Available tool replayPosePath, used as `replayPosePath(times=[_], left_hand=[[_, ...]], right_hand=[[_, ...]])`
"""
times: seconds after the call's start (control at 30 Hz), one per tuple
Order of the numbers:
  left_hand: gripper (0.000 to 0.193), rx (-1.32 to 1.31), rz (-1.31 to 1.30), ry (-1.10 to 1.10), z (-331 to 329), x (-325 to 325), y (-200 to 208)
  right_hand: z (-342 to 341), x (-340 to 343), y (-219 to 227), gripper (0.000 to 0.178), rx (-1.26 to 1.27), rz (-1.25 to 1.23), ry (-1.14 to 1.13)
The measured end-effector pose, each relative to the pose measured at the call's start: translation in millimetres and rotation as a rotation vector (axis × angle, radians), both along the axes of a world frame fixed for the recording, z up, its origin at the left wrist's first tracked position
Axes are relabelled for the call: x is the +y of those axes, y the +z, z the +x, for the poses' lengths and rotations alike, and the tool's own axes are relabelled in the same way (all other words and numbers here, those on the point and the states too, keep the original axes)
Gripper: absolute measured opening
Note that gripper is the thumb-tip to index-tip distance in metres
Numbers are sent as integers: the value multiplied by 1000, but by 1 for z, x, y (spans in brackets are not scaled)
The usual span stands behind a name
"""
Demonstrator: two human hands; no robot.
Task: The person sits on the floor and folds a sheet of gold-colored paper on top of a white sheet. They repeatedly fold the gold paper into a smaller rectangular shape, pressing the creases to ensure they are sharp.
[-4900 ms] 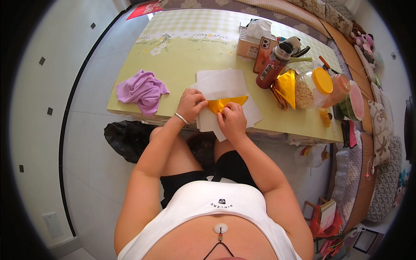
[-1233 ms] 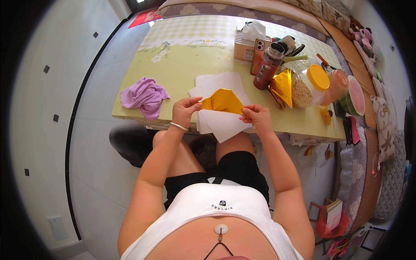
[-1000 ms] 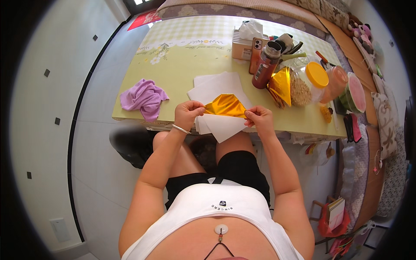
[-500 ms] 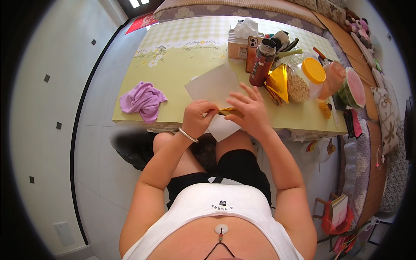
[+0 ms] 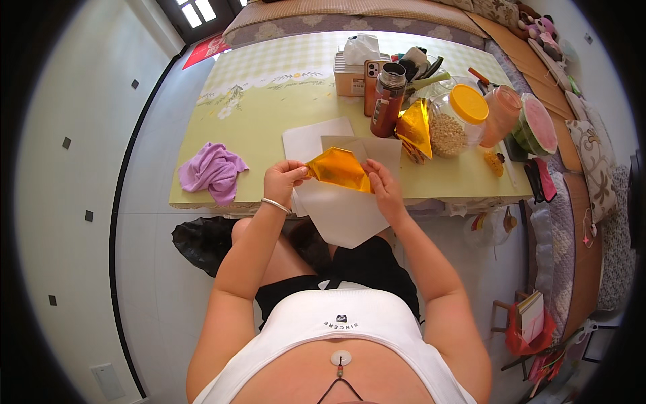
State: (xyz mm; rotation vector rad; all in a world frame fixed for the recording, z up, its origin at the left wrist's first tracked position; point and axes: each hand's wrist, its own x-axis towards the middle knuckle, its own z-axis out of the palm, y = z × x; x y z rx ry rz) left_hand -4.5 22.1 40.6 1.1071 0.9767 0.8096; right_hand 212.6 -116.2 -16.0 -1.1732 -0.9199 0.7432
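Observation:
My left hand [image 5: 285,180] pinches the left end of a shiny gold foil paper [image 5: 340,168], above the table's near edge. My right hand [image 5: 385,191] grips its right end between thumb and fingers. The foil is stretched between them, with a slanted upper edge. Around and beneath it spreads white paper [image 5: 343,219], which reaches below the table edge over my lap; I cannot tell whether it is the foil's own back. Another white sheet [image 5: 306,137] lies flat on the table behind my left hand.
A lilac cloth [image 5: 213,173] lies crumpled at the left. Behind my right hand stand folded gold foil pieces [image 5: 416,129], a dark red flask [image 5: 387,108], a phone [image 5: 371,87], a tissue box [image 5: 349,77], a yellow-lidded jar [image 5: 449,131] and a cut watermelon [image 5: 536,128].
The narrow gold strip between my hands has opened out into a broad gold area. My hands have moved apart, the right one closing on the foil, and more white paper shows below.

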Motion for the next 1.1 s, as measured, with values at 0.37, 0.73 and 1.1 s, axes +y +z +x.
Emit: replayPosePath(times=[0.37,0.73,1.1], left_hand=[[9,-321,-407,-19,9,-11,1],[16,-573,-873,-154,159,-94,-15],[13,-454,-861,-220,234,-82,-14]], right_hand=[[21,12,-16,28,-528,5,95],[13,25,-61,53,-520,-268,284],[2,12,-19,30,-1026,174,-66]])
